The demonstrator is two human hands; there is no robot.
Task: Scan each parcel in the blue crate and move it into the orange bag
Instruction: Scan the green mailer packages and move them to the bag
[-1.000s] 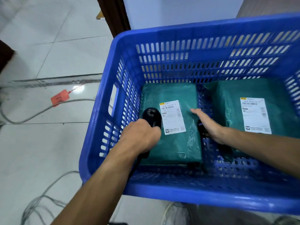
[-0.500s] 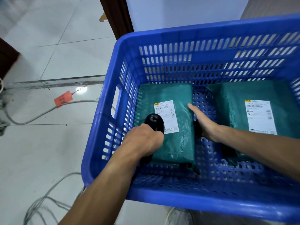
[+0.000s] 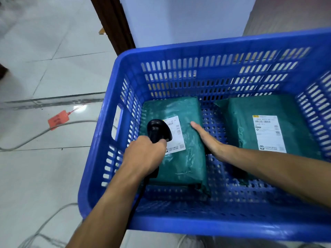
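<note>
Gripped the black scanner (image 3: 158,130) in the left hand (image 3: 143,155), nose tipped over the label (image 3: 177,140) of the left-of-centre green parcel (image 3: 187,165) inside the blue crate (image 3: 97,154), likely to read its barcode, and pressed the right hand (image 3: 209,140), fingers straight, against that parcel's right edge, probably to steady it.

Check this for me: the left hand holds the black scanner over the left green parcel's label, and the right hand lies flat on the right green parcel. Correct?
Not quite. In the head view the right hand lies flat on the left green parcel, at its right edge, not on the right green parcel. The left hand does hold the black scanner over that label.
</note>
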